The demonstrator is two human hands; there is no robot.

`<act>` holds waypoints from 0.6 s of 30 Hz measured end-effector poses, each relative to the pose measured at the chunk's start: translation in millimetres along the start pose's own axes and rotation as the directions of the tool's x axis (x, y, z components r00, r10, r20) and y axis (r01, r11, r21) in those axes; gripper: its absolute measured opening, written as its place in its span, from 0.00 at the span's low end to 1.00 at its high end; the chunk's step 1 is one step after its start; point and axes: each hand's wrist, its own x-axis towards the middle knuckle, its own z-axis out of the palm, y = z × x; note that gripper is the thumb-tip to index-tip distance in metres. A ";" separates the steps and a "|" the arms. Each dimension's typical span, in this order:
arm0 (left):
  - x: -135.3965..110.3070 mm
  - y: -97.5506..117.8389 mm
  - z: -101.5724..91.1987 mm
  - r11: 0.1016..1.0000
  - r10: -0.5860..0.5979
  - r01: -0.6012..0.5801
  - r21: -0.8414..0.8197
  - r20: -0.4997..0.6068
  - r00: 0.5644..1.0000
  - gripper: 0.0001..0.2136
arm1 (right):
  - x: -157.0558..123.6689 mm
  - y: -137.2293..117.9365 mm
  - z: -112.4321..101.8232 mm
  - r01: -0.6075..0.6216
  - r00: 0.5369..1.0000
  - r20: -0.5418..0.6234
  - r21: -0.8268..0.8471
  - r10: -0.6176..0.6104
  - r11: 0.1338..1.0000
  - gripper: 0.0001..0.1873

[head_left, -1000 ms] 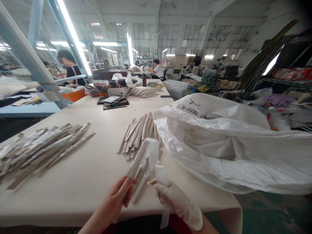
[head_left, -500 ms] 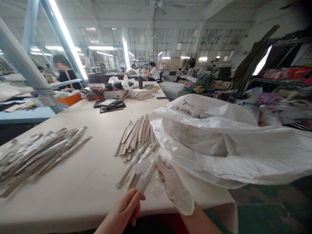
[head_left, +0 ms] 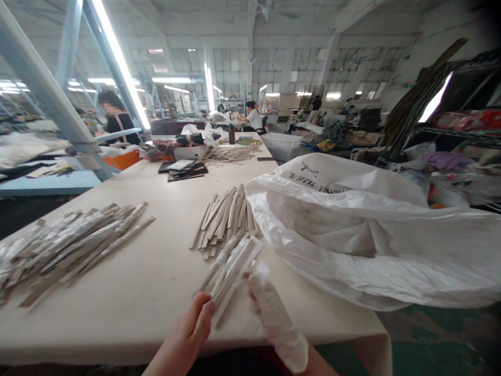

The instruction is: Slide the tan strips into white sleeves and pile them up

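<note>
My bare left hand (head_left: 195,318) is closed round the near end of a flat beige strip (head_left: 237,266), which slants away to the upper right. To its right, my right hand (head_left: 274,316), in a pale glove, has its fingers curled in, blurred by motion. A wisp of clear plastic film (head_left: 261,271) shows at those fingers. Beneath and beside the held strip lie a few more strips, some wrapped in white. Just beyond them is a pile of bare beige strips (head_left: 225,216) on the table (head_left: 156,292).
A heap of white-wrapped strips (head_left: 78,245) lies at the left. A large white woven sack (head_left: 352,230) gapes open at the right, over the table edge. Dark flat pieces (head_left: 183,169) and a brown bottle (head_left: 231,133) stand farther back. A co-worker (head_left: 117,120) is behind the blue frame.
My right hand has come away from the strip and drawn nearer to me, with film at its fingers. My left hand still grips the strip. The view has shifted slightly left.
</note>
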 end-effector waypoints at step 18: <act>13.5 -0.6 0.3 0.969 0.057 -0.092 0.230 0.156 0.986 0.14 | 10.0 -9.1 -7.3 0.128 0.962 -0.259 0.158 -0.084 0.979 0.23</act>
